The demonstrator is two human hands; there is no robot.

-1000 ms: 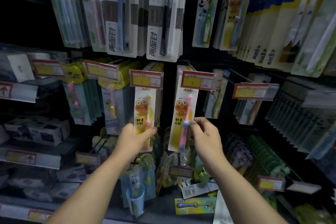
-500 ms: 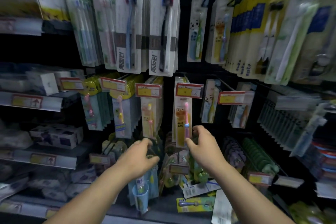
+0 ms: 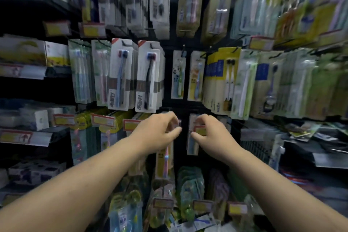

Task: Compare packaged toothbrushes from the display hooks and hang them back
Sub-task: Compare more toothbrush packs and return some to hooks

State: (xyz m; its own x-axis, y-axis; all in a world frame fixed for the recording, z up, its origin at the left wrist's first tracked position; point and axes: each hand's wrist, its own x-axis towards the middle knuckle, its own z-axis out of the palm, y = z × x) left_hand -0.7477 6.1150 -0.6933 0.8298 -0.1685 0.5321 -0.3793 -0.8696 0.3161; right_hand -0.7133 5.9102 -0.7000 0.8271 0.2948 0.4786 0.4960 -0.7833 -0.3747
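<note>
Left hand [image 3: 157,133] pinches the top edge of the yellow toothbrush pack [image 3: 165,158], which hangs at the centre of the rack's middle row. Judged purpose: seating its hole on the hook. Right hand [image 3: 209,133] has its fingers curled at the neighbouring price tag [image 3: 200,129]; blur hides any grip. Dim shop aisle; black display rack [image 3: 175,103] crowded with carded brushes.
</note>
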